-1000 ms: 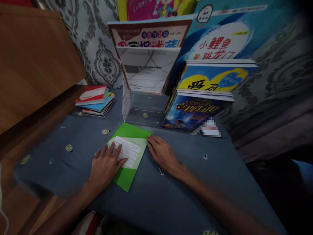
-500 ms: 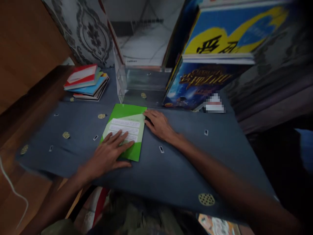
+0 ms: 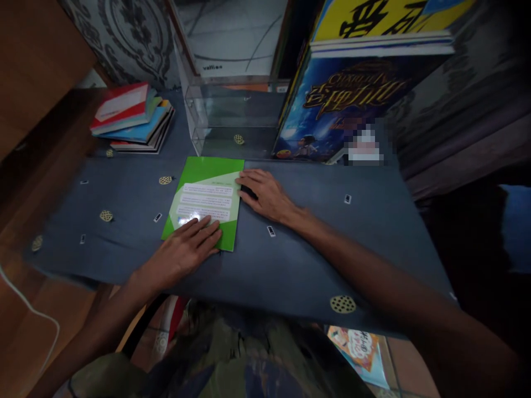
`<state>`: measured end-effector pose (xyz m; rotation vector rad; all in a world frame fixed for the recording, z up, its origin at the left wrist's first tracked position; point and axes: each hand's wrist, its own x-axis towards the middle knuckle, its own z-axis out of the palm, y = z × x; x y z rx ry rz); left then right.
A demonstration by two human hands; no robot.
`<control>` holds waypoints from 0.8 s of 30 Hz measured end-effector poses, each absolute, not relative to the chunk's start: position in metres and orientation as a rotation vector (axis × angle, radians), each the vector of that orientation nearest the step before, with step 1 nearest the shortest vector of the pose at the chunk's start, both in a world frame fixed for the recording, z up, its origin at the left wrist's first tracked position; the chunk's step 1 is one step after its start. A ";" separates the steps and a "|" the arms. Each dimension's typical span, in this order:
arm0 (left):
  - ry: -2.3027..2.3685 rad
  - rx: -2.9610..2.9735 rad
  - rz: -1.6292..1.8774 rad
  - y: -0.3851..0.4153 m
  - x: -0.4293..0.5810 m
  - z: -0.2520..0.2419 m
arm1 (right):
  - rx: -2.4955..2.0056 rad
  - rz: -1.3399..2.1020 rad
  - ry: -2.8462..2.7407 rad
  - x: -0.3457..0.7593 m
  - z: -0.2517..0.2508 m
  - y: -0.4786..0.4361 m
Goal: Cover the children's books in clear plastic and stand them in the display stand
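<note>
A thin green book (image 3: 210, 171) lies flat on the cloth-covered desk, its pale text boxes facing up. My left hand (image 3: 188, 246) rests over its lower edge, fingers stretched out on the cover. At the right edge of the book, my right hand (image 3: 265, 194) touches the cover with its fingertips; the fingers bend slightly and the thumb is apart, with a gap between. Neither hand lifts the book.
Several books (image 3: 124, 110) form a loose stack at the back left. A clear plastic rack (image 3: 232, 108) stands behind the green book, with a blue book (image 3: 332, 110) upright in its right part. Another colourful book (image 3: 360, 348) lies below the desk's front edge.
My left hand has slid down the cover towards the near edge, uncovering more text, and its fingers are closer together. My right hand stays at the book's right edge. The view has tilted down.
</note>
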<state>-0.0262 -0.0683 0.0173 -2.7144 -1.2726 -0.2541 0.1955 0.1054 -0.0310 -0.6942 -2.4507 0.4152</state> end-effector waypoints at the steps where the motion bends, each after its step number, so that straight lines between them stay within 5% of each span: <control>1: -1.272 -2.722 -0.272 -0.069 -0.027 0.018 | -0.666 0.435 -2.430 0.195 -0.030 0.101; 24: -1.376 -2.819 -0.337 -0.063 -0.021 0.035 | -0.437 0.935 -2.163 0.205 -0.007 0.024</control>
